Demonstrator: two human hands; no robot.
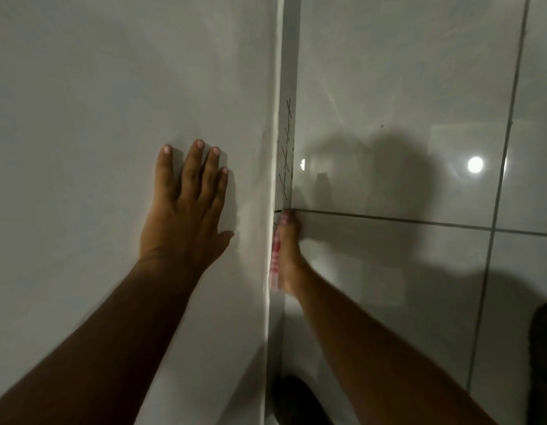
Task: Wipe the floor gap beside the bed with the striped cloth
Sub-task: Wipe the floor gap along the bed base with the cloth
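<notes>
My left hand (188, 207) lies flat with fingers spread on the white bed sheet (97, 118), just left of the bed's edge. My right hand (290, 250) reaches down into the narrow floor gap (287, 133) between the bed's side and the tiled floor. It presses a red-and-white striped cloth (275, 256) against the foot of the bed's side. Only a narrow strip of the cloth shows beside the hand. Dark scribbled cross marks (287, 154) run along the gap beyond my fingertips.
Glossy grey floor tiles (404, 118) with dark grout lines fill the right side and reflect a ceiling light (475, 164). A dark rounded object (544, 348) sits at the right edge. Another dark shape (296, 400) lies low by the bed's base.
</notes>
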